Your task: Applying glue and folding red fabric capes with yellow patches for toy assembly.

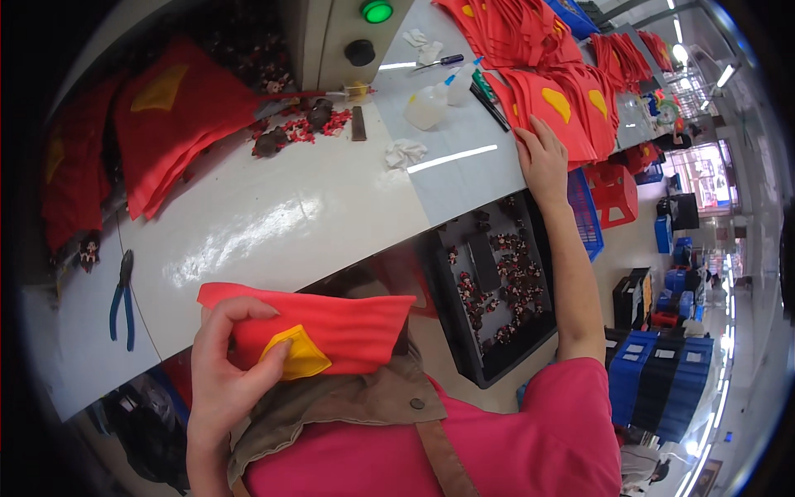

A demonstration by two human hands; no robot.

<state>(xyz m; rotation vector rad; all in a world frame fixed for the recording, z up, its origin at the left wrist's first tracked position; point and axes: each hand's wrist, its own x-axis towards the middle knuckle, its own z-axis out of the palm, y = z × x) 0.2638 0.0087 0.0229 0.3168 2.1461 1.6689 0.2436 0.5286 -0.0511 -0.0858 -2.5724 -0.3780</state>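
A red fabric piece with a yellow shield-shaped patch (356, 323) is held in front of my body. My left hand (236, 356) pinches its left part, thumb on the yellow patch and fingers curled over the upper edge. My right arm stretches out to the far right. There my right hand (544, 157) touches the near edge of a fanned stack of similar red pieces (584, 137), its fingers extended and apart. More red pieces (513, 33) lie heaped behind that stack.
Blue-handled pliers (122, 302) lie at left, below red cloths (178, 124) hanging over the table. White bottles (428, 108), crumpled tissue (405, 153) and a screwdriver (439, 63) sit near the stack. A black tray (484, 273) of small figures stands below the table edge.
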